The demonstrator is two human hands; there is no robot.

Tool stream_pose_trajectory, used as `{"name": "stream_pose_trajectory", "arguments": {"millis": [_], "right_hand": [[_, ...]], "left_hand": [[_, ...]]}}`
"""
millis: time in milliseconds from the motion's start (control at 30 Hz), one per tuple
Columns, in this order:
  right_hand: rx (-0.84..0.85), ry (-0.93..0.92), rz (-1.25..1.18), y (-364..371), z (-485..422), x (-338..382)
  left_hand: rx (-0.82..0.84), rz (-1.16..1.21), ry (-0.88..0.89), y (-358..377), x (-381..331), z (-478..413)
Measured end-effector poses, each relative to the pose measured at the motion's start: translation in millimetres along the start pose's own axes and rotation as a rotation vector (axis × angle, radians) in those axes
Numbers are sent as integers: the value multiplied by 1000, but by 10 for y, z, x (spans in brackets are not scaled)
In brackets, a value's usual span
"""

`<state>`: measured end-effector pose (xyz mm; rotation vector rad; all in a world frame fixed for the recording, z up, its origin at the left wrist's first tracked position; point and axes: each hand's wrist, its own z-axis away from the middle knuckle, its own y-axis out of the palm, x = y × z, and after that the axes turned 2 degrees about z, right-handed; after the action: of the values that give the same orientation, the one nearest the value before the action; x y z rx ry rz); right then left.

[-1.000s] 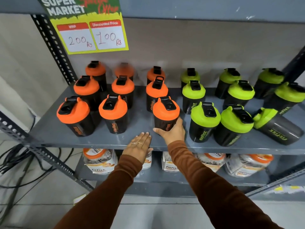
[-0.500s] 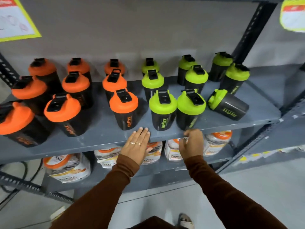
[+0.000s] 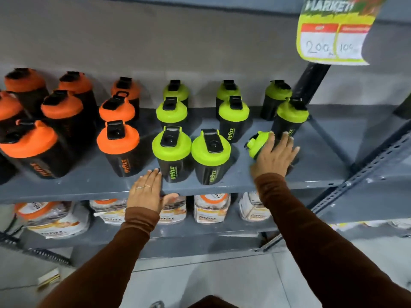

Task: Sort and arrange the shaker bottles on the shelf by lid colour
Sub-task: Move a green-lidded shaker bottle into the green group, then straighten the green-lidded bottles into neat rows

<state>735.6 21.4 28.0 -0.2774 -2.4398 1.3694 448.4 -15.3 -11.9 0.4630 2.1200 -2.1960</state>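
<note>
Black shaker bottles stand on a grey shelf (image 3: pixel 89 187). Several with orange lids (image 3: pixel 117 141) fill the left half. Several with green lids (image 3: pixel 171 145) stand upright to the right of them. One green-lidded bottle (image 3: pixel 258 144) lies on its side at the right front, lid pointing left. My right hand (image 3: pixel 274 155) lies over its body, fingers spread around it, hiding most of it. My left hand (image 3: pixel 146 193) rests flat on the shelf's front edge, fingers apart, just left of the front green bottle.
A lower shelf holds several white jars with orange lids (image 3: pixel 209 207). A yellow price sign (image 3: pixel 333 32) hangs at the top right. A slanted shelf upright (image 3: pixel 311 85) and a perforated metal rail (image 3: pixel 367 174) border the right side. Grey floor lies below.
The view has swung to the right. My right hand has risen from below the shelf edge onto the fallen green-lidded bottle. My left hand stays on the shelf edge.
</note>
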Motion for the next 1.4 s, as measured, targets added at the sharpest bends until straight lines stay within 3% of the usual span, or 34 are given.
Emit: {"name": "stream_pose_trajectory", "arguments": {"millis": [200, 400, 533, 667, 800, 933, 1100, 1200, 1400], "right_hand": [[17, -25, -53, 70, -100, -190], [-135, 258, -766, -9, -182, -366], [-135, 389, -990, 49, -153, -543], [-69, 401, -988, 84, -135, -564], [-232, 320, -735, 29, 50, -352], [-304, 256, -746, 47, 178, -226], [-225, 309, -839, 159, 127, -376], [-182, 340, -874, 201, 135, -442], [-31, 368, -986, 189, 34, -546]], "left_hand": [[-60, -28, -37, 40, -64, 9], [-120, -30, -58, 78, -93, 3], [-147, -29, -68, 90, -95, -6], [-153, -47, -60, 83, -108, -3], [-191, -33, -41, 92, -84, 3], [-323, 129, -61, 208, -169, 121], [-580, 392, -4, 475, -747, 250], [-624, 552, -21, 480, -1098, 122], [-636, 875, -234, 407, -1401, -194]]}}
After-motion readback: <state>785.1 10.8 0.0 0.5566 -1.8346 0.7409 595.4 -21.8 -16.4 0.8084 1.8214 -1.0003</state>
